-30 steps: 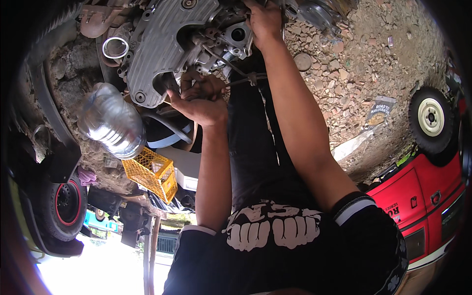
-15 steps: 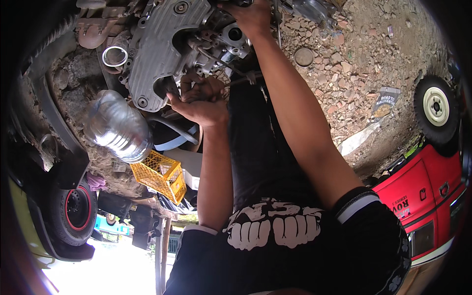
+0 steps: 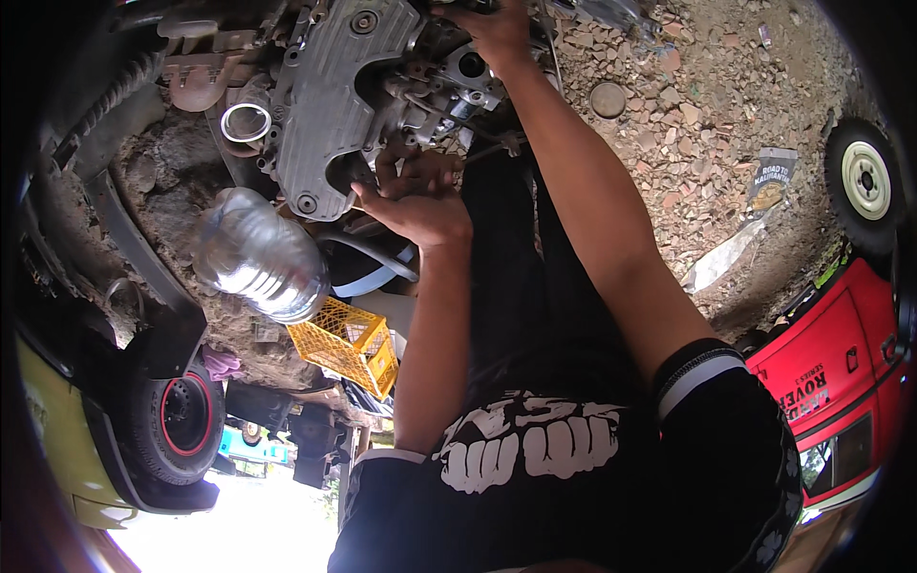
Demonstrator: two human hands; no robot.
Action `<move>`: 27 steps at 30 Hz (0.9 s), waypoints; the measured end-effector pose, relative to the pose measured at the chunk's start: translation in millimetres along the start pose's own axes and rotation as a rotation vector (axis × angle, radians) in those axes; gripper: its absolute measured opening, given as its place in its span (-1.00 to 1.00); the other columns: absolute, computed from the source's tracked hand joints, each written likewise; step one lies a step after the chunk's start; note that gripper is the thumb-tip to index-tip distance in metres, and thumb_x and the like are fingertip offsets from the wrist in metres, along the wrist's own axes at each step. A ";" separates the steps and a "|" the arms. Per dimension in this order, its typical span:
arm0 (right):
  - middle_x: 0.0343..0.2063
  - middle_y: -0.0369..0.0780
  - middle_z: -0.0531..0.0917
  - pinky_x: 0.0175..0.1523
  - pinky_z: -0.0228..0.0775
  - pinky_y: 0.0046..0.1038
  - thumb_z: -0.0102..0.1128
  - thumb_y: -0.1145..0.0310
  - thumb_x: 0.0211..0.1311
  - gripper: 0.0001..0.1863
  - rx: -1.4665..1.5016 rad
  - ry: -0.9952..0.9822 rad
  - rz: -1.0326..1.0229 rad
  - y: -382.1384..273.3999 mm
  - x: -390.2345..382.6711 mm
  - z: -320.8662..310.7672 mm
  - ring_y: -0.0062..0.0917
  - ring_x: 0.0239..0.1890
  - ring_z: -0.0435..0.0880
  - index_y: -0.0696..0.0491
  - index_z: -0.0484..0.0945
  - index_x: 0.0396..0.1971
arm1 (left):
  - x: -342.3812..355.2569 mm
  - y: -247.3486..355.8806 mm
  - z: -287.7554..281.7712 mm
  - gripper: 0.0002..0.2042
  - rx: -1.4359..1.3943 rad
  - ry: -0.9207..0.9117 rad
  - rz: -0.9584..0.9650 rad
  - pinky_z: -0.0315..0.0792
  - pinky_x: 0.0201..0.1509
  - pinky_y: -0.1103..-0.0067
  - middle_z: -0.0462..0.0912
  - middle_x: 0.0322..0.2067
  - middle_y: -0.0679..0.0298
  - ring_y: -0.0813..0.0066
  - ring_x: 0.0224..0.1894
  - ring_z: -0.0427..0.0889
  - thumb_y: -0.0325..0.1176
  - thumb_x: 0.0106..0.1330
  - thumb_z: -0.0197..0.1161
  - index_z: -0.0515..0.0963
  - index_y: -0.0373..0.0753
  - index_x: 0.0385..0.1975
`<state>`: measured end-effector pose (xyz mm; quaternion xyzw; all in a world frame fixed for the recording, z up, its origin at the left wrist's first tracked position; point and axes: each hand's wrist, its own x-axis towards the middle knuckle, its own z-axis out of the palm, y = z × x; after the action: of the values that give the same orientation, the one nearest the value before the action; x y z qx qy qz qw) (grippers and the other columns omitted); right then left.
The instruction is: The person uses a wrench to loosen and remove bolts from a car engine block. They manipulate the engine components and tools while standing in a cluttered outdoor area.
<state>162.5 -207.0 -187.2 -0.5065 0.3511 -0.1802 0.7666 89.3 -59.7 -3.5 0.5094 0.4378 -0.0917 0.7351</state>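
Note:
A grey ribbed metal cover (image 3: pixel 330 110) sits on an engine at the top of the view. Beside its lower notch is my left hand (image 3: pixel 420 201), palm up, with fingers curled in among the engine parts. What they hold, if anything, is hidden; a thin rod (image 3: pixel 492 150) runs out just right of them. Higher up, my right hand (image 3: pixel 499 36) has its fingers bent round a dark part at the frame's upper edge, which I cannot make out. Metal fittings and a pipe (image 3: pixel 430 105) lie between the two hands.
Left of my left forearm are a clear plastic bottle (image 3: pixel 263 256) and a yellow crate (image 3: pixel 346 346). Broken rubble and a round lid-like disc (image 3: pixel 607 100) cover ground at right. A red vehicle (image 3: pixel 826 353), a spare wheel (image 3: pixel 863 180) and a yellow-green vehicle (image 3: pixel 57 430) stand around.
The whole scene has shifted somewhat to the right in the view. Both hands stay at the same places on the engine, with little visible finger movement.

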 end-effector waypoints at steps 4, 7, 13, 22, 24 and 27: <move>-0.23 -0.14 0.65 -0.15 0.57 -0.39 0.63 0.39 -0.07 -0.44 -0.144 0.083 0.152 -41.7 -20.1 12.5 -0.45 -0.18 0.65 0.27 0.52 -0.09 | -37.1 19.7 -5.4 -0.51 -0.035 0.128 -0.035 0.35 0.05 0.25 0.57 -0.23 0.21 0.27 -0.15 0.49 0.10 0.48 -0.12 0.48 -0.26 -0.06; -0.20 -0.10 0.65 -0.14 0.51 -0.29 0.61 0.36 -0.05 -0.38 -0.035 0.087 0.441 -35.2 -13.2 -6.4 -0.39 -0.19 0.65 0.20 0.49 0.01 | -65.2 46.3 -48.2 -0.58 0.226 -0.024 -0.023 0.34 0.17 0.27 0.42 -0.07 0.19 0.35 -0.02 0.40 -0.09 0.49 0.00 0.38 -0.27 0.16; -0.34 -0.38 0.69 -0.21 0.26 -0.47 0.42 0.24 0.18 -0.75 0.097 0.054 0.323 -52.9 -32.8 -3.2 -0.59 -0.32 0.67 0.01 0.64 -0.21 | -3.1 96.1 15.2 -0.74 0.770 -0.296 0.934 0.44 -0.17 0.43 0.52 -0.28 0.23 0.41 -0.27 0.50 -0.26 0.45 0.09 0.53 -0.34 -0.09; -0.55 -0.36 0.56 -0.49 0.30 -0.62 0.44 0.35 0.11 -0.80 0.116 0.241 0.349 -67.5 -39.3 17.5 -0.70 -0.63 0.41 0.10 0.61 -0.35 | 96.3 67.4 97.7 -0.80 1.103 -0.733 1.339 0.50 -0.28 0.34 0.67 -0.45 0.07 0.13 -0.44 0.65 -0.34 0.39 0.16 0.61 -0.37 -0.33; -0.57 -0.36 0.54 -0.47 0.32 -0.60 0.40 0.36 0.14 -0.82 0.179 0.262 0.334 -67.0 -36.4 19.8 -0.70 -0.64 0.40 0.10 0.58 -0.37 | 93.6 64.2 98.0 -0.84 1.083 -0.688 1.296 0.50 -0.29 0.31 0.65 -0.45 0.03 0.02 -0.42 0.64 -0.40 0.35 0.16 0.60 -0.37 -0.32; -0.57 -0.34 0.54 -0.50 0.28 -0.60 0.28 0.44 0.20 -0.89 0.200 0.377 0.403 -69.8 -33.9 28.8 -0.68 -0.65 0.38 0.13 0.54 -0.38 | 98.3 61.8 97.5 -0.84 1.094 -0.621 1.306 0.49 -0.30 0.29 0.64 -0.43 0.00 -0.03 -0.40 0.63 -0.40 0.35 0.14 0.60 -0.36 -0.32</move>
<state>165.5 -196.3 -105.2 -0.3060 0.5612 -0.1489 0.7545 237.8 -81.3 -25.2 0.8867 -0.2610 0.0150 0.3813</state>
